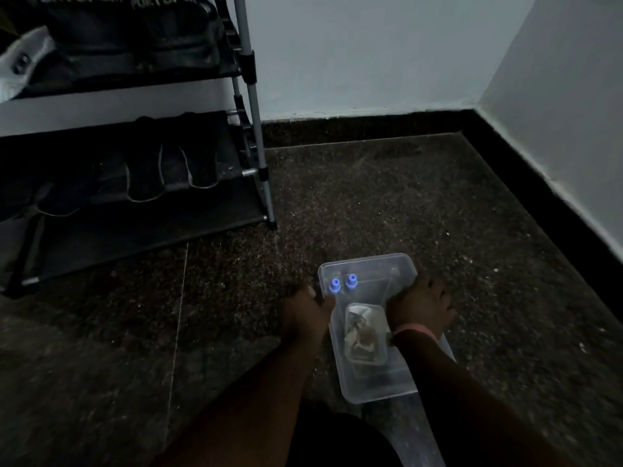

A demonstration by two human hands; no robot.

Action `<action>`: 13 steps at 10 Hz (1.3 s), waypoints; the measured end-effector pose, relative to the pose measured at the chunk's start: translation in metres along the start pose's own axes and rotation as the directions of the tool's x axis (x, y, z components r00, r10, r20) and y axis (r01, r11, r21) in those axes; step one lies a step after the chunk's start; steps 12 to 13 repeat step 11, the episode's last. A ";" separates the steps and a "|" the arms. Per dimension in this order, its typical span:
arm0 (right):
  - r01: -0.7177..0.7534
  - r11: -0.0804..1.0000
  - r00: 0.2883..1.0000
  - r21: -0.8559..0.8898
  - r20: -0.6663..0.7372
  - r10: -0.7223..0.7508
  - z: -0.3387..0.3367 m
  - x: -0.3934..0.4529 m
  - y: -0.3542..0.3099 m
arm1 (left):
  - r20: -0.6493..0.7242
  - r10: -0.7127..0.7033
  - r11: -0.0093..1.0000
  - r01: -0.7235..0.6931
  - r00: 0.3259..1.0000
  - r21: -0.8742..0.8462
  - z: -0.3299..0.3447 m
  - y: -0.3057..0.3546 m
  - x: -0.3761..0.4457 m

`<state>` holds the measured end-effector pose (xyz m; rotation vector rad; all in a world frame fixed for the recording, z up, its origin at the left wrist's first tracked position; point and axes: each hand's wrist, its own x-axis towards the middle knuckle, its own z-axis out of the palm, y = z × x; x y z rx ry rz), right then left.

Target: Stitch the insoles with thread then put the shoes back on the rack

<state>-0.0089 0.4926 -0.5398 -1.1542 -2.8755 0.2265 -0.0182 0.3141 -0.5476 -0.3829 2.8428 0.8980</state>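
A clear plastic box [371, 385] is held low over the dark floor. My left hand [305, 311] grips its left rim and my right hand [419, 303] grips its right rim. Inside lie two blue thread spools [343, 284] at the far end and a smaller clear tub [365, 333] with pale bits in it. A metal shoe rack [256, 136] stands at the left. A pair of dark shoes [172, 160] sits on its middle shelf, toes toward me.
A dark sports bag [128, 32] fills the rack's upper shelf. More dark footwear [50, 200] sits at the left of the shoe shelf. Pale walls meet in a corner [478, 106] at the back right, with a black skirting. The speckled floor [387, 197] spreads ahead.
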 end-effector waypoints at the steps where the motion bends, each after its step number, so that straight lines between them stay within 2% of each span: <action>1: -0.025 0.998 0.999 0.062 0.045 0.023 0.000 -0.007 -0.013 | 0.114 -0.033 0.983 0.053 0.993 -0.174 0.000 -0.001 -0.003; 2: -0.185 0.982 0.978 0.027 0.099 0.182 -0.002 -0.012 -0.027 | 0.212 -0.131 0.913 0.201 0.968 -0.354 0.002 -0.005 0.005; 3: -0.220 0.975 0.964 0.028 0.157 0.213 0.000 -0.011 -0.017 | 0.304 -0.194 0.824 0.323 0.933 -0.465 0.003 -0.013 0.011; 4: -0.147 0.981 0.984 0.126 0.123 0.132 0.002 -0.012 -0.010 | 0.400 -0.222 0.731 0.424 0.889 -0.535 -0.001 -0.018 0.007; 5: -0.025 0.986 0.994 0.162 0.111 0.007 -0.009 -0.018 -0.022 | 0.313 -0.232 0.760 0.372 0.921 -0.533 -0.014 -0.030 0.012; 6: 0.046 0.967 0.992 0.252 0.098 -0.073 -0.013 -0.025 -0.042 | 0.235 -0.237 0.832 0.322 0.943 -0.452 -0.021 -0.053 0.028; 7: 0.065 0.918 0.976 0.390 0.166 -0.139 -0.013 -0.031 -0.059 | 0.133 -0.306 0.800 0.330 0.943 -0.501 -0.040 -0.058 0.035; 8: 0.071 0.908 0.956 0.413 0.231 -0.179 -0.016 -0.040 -0.068 | 0.107 -0.268 0.856 0.288 0.957 -0.429 -0.066 -0.047 0.023; 9: 0.113 0.907 0.936 0.406 0.262 -0.234 -0.013 -0.047 -0.072 | 0.170 -0.223 0.872 0.274 0.960 -0.406 -0.073 -0.046 0.013; 10: 0.173 0.914 0.936 0.367 0.227 -0.269 -0.021 -0.054 -0.079 | 0.197 -0.177 0.917 0.234 0.964 -0.322 -0.083 -0.048 0.003; 11: 0.179 0.905 0.949 0.387 0.175 -0.262 -0.021 -0.065 -0.089 | 0.109 -0.158 0.936 0.184 0.981 -0.300 -0.103 -0.045 0.002; 13: 0.179 0.905 0.949 0.387 0.175 -0.262 -0.021 -0.065 -0.089 | 0.109 -0.158 0.936 0.184 0.981 -0.300 -0.103 -0.045 0.002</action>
